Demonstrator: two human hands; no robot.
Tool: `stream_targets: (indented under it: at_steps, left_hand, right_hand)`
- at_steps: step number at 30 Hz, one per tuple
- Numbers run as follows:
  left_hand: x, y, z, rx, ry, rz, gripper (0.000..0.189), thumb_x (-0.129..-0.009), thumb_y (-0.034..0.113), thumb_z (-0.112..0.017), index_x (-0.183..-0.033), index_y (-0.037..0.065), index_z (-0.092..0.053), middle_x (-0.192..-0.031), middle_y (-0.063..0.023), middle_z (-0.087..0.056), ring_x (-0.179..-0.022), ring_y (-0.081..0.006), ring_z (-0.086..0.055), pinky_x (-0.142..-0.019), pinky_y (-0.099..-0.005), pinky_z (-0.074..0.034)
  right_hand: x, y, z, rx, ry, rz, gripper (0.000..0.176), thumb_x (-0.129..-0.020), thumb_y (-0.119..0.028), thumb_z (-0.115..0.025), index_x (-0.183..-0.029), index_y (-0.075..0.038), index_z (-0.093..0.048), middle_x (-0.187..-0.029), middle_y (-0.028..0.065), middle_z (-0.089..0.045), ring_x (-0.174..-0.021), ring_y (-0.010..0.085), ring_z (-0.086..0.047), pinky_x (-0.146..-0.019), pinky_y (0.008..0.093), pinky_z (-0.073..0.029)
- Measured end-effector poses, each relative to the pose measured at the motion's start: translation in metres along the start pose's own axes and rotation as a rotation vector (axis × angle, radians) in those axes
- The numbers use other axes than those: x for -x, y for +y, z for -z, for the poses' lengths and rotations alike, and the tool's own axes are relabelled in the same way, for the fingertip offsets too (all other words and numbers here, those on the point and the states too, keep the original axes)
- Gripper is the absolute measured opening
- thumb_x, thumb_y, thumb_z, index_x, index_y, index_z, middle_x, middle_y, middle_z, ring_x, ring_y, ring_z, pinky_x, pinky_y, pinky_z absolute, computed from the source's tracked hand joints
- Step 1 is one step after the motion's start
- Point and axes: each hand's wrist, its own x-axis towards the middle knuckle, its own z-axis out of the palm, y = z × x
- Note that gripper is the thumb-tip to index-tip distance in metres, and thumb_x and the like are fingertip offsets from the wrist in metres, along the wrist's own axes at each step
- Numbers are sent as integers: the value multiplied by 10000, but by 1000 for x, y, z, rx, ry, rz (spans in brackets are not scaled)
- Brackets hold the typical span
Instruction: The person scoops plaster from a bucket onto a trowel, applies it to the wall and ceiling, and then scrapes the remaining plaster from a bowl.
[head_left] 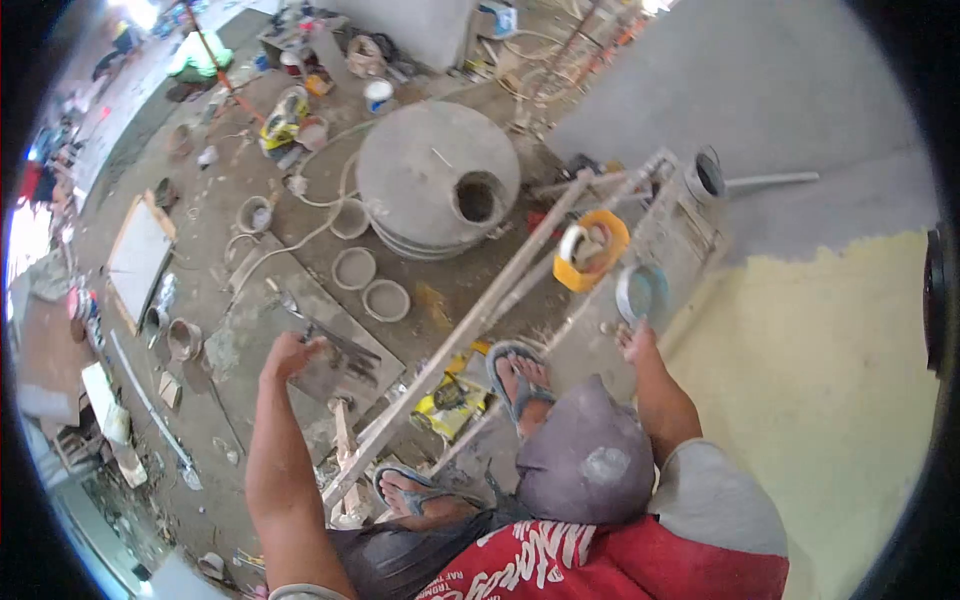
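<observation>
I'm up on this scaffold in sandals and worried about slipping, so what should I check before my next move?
1. Footwear covers the toes: not ok; the sandals leave them bare.
2. Hands protected: not ok; left hand and right hand are both bare.
3. Right hand at the blue-rimmed tub: ok, at its near edge.
4. Left hand's grip secure: cannot tell; the fingers are too unclear.
5. Plank steady underneath: cannot tell; its supports aren't clearly visible.
6. Grey coat covers the wall: not ok; a yellow area shows beside it.
</observation>
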Motion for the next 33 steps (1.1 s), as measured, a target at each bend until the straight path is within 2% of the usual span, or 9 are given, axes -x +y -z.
stream_targets:
  at_steps: [4,8,12,14,19,23,25,28,33]
  left_hand:
    - [2,-23,-2,-85,65,96,551,-769,477,-696,-983,-29,-650,-892,-226,-662,-862,-338,-652,-723,-426,-478]
    - [22,-13,9,60,27,109,556,-790,488,-667,-1011,-22,-648,-997,-244,-646,-968,-368,-622,-774,-440,-475]
    - [8,-32,2,-15,95,109,577,-781,516,-659,-1006,-15,-649,-967,-246,-647,-929,-376,-625,-762,-439,-472]
    - [4,-29,4,-39,38,86,575,-778,519,-659,-989,-16,-651,-961,-250,-643,-927,-387,-620,-760,-444,-472]
    - [0,-22,3,-90,108,28,573,-771,533,-656,-933,-16,-665,-942,-247,-646,-913,-380,-625,-757,-441,-476]
    - [-1,-12,9,-103,97,-10,585,-773,547,-648,-915,-20,-667,-937,-244,-646,-900,-379,-629,-736,-435,-484]
    - [0,-15,9,-131,88,-16,589,-774,553,-646,-903,-21,-668,-937,-238,-649,-896,-379,-630,-730,-435,-486]
    - [-11,-28,-1,1,148,-23,617,-766,584,-638,-877,-21,-674,-937,-229,-652,-886,-374,-633,-722,-431,-492]
    - [-15,-18,0,-96,131,-78,669,-751,639,-615,-867,-15,-683,-928,-218,-658,-900,-365,-636,-739,-422,-496]
  right_hand:
    - [-18,-4,-14,-186,-11,-96,422,-934,-467,-425,-1191,-134,-447,-1050,47,-564,-893,181,-565,-759,335,-465]
    - [-9,-9,-24,-213,32,-120,325,-912,-346,-446,-1132,-115,-505,-1093,21,-566,-949,165,-565,-843,338,-453]
    - [-38,-2,-12,-202,-36,-93,334,-929,-355,-418,-1102,-79,-491,-1034,32,-571,-896,166,-556,-816,343,-454]
    - [-39,2,-17,-213,-61,-61,305,-925,-328,-421,-1079,-76,-496,-1018,28,-571,-886,162,-555,-804,340,-456]
    - [-24,8,-17,-339,-55,31,311,-943,-351,-376,-1058,-88,-497,-978,15,-567,-855,154,-544,-802,336,-453]
    - [-21,0,-8,-342,-13,39,248,-913,-281,-429,-1033,-106,-558,-933,15,-609,-821,166,-573,-776,346,-461]
    - [-6,-3,-4,-294,-56,-64,288,-906,-276,-448,-1104,-88,-536,-919,51,-598,-832,216,-584,-757,328,-476]
    - [9,0,-7,-214,-93,-73,293,-907,-286,-447,-1089,-80,-547,-930,68,-599,-850,228,-584,-770,342,-472]
    - [30,14,-17,-56,-138,-66,307,-908,-304,-447,-1064,-68,-566,-948,96,-603,-879,248,-584,-792,363,-466]
